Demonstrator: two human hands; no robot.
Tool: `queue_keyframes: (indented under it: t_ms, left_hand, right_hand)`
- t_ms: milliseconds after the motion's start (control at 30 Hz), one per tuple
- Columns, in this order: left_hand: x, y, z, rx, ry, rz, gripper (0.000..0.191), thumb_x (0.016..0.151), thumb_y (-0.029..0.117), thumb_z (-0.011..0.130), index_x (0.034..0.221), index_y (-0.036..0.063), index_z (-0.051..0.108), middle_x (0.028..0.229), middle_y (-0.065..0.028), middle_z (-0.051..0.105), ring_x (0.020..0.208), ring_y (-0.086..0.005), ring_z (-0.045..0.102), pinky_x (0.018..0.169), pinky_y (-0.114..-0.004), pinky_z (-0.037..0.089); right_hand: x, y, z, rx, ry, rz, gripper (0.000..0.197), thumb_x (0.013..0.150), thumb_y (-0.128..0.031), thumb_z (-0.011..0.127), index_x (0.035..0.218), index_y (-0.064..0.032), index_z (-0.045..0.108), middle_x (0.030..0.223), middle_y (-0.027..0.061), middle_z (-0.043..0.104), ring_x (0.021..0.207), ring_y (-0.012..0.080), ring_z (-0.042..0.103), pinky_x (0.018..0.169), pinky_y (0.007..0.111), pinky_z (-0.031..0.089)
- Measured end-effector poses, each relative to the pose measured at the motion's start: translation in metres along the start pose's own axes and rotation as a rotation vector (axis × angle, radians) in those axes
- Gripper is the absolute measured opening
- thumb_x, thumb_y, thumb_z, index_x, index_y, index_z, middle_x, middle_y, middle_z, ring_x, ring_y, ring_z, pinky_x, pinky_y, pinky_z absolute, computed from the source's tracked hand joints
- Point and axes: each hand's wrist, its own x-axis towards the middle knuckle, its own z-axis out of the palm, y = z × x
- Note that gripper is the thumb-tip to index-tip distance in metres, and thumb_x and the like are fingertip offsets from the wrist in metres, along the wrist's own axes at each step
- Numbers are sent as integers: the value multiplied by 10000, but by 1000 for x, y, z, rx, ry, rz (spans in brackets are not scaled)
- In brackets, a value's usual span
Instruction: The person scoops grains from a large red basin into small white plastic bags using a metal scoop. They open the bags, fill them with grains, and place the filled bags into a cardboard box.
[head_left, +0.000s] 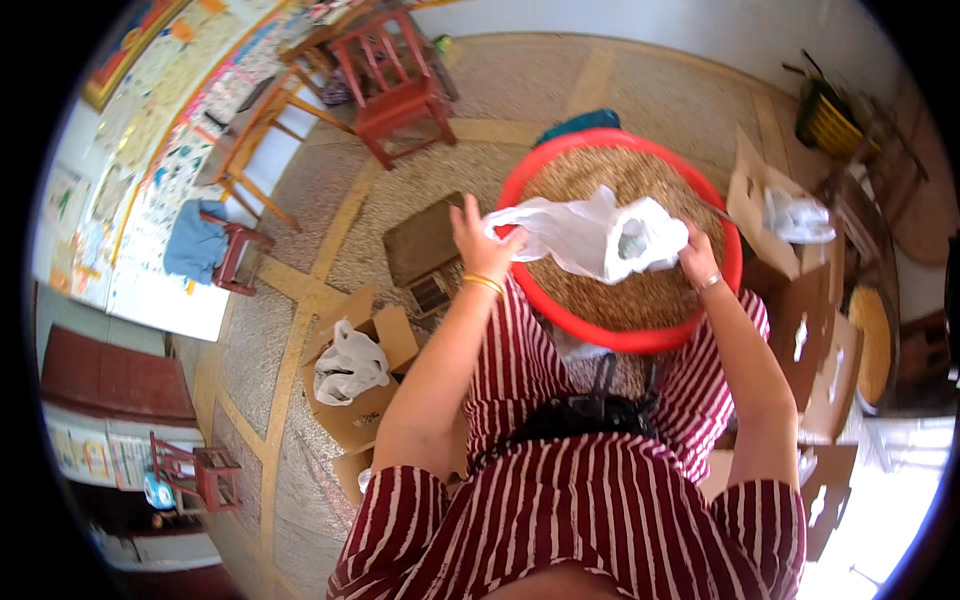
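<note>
Between my two hands a white plastic bag (592, 229) is stretched over a round red plastic basin (517, 180). My left hand (487, 240) grips the bag's left end, its thumb on the plastic and its fingers spread. At the other end my right hand (697, 251) holds the bunched part, where a loop or opening shows. Brown grain-like material (622, 304) fills much of the basin, which is close to my knees. What looks like a thin handle rests on the basin's right rim.
Left of my legs, an open cardboard box (349, 420) bears a white plastic bag (352, 364). More cardboard boxes (810, 322) stand on the right, one with a clear bag (799, 216). A red wooden chair (401, 109) and a wooden table (251, 142) stand beyond.
</note>
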Motion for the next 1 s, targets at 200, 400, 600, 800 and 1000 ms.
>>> queue_keyframes:
  t_ms: [200, 400, 600, 800, 1000]
  left_hand:
    - [9, -2, 3, -369, -294, -163, 641, 700, 208, 730, 1234, 10, 434, 1128, -197, 521, 1051, -271, 511, 899, -341, 405]
    - [-4, 14, 8, -733, -562, -399, 213, 888, 191, 526, 935, -6, 593, 683, -32, 591, 553, -88, 546, 491, -209, 442]
    - [2, 20, -10, -977, -337, -508, 179, 883, 210, 538, 878, 47, 613, 656, 14, 552, 516, -46, 461, 451, -166, 372]
    - [3, 59, -2, -1123, -159, -704, 215, 868, 296, 555, 912, 90, 598, 793, 26, 572, 636, -41, 497, 529, -148, 426]
    - [-16, 72, 13, -1206, -141, -797, 247, 878, 339, 530, 981, 117, 565, 883, 23, 574, 732, -48, 519, 573, -172, 455]
  right_hand:
    - [-6, -3, -8, 277, -29, 102, 227, 822, -64, 544, 1037, -20, 604, 999, 46, 600, 930, 139, 556, 820, 270, 436]
    - [-9, 25, -22, 396, 76, 221, 217, 821, -40, 550, 1028, -30, 616, 1009, 57, 625, 948, 131, 565, 843, 281, 450]
    - [13, 23, -26, 1084, 108, 306, 265, 784, -37, 490, 1026, -12, 595, 1043, 109, 610, 972, 244, 575, 869, 371, 456]
    - [32, 16, -42, 755, 452, 257, 210, 831, -39, 511, 1024, 24, 562, 1005, 111, 598, 929, 212, 580, 816, 297, 469]
    - [-16, -53, -40, 902, 511, 5, 93, 874, -109, 502, 883, -19, 523, 774, 59, 526, 663, 175, 502, 619, 299, 436]
